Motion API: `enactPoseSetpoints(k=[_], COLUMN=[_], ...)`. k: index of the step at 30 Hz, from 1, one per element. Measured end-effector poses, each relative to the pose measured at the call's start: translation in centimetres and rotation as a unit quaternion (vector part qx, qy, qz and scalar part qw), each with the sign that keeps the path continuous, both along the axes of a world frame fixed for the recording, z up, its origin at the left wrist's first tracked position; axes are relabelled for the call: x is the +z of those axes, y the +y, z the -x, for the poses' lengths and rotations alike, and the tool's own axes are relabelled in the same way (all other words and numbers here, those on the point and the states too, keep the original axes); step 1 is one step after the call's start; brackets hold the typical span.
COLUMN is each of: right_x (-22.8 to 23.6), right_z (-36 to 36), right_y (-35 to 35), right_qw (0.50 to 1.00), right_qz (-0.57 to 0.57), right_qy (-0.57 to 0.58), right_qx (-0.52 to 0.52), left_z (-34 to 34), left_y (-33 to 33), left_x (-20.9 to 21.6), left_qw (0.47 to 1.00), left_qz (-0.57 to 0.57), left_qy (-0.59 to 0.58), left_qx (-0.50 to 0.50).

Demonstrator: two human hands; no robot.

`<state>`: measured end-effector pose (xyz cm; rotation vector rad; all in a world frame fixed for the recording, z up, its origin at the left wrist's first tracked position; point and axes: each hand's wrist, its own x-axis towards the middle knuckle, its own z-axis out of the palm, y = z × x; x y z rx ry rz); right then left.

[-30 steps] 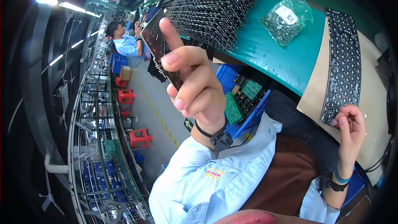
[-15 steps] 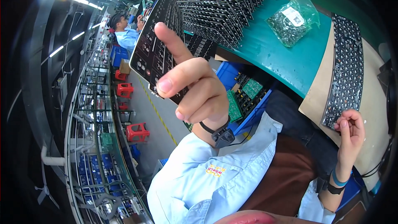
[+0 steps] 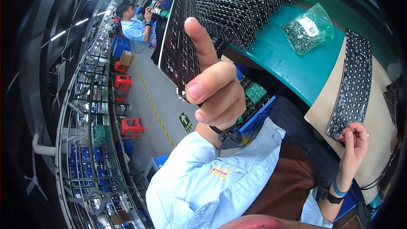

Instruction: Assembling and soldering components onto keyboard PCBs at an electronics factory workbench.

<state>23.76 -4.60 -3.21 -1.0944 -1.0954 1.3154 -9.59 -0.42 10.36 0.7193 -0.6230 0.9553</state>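
Your left hand (image 3: 222,87) has its grip closed on a black circuit board (image 3: 179,42), raised in front of the row of dark boards (image 3: 239,10); one finger stretches out along it while others curl at its lower end, beside a small pale connector. Your right hand (image 3: 356,150) is half curled at the near end of a long black board (image 3: 352,74), which lies on a tan sheet (image 3: 323,104); you cannot tell here whether that grip holds the board's edge or only rests by it.

On the green tabletop (image 3: 286,70), a clear, green-tinted plastic bag (image 3: 325,20) with a white label contains a heap of small dark and silvery parts (image 3: 300,41). Below the tabletop's edge, near your left wrist, a blue bin (image 3: 259,118) holds green circuit boards (image 3: 255,92) among darker pieces, partly hidden by your hand. Farther off on the floor, a cardboard box (image 3: 126,58) is near blue containers (image 3: 120,47), whose contents are too small to make out.
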Motion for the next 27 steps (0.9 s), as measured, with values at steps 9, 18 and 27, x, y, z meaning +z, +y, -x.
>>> enactPoseSetpoints(k=[9, 18, 27], right_x=[-0.3, -0.4, -0.3], right_z=[-0.1, -0.1, 0.1], right_y=[0.0, 0.0, 0.0], right_qw=[1.0, 1.0, 1.0], right_qz=[0.005, 0.004, 0.006], right_qy=[-0.009, -0.01, -0.005], right_qx=[-0.002, -0.004, -0.017], left_z=[0.0, 0.0, -0.5], left_y=[0.0, 0.1, 0.0], left_x=[-0.1, -0.1, -0.9], left_qw=[1.0, 1.0, 0.988], left_qz=[0.016, 0.019, 0.032], left_qy=[0.002, -0.004, 0.045], left_qx=[-0.004, -0.013, 0.142])
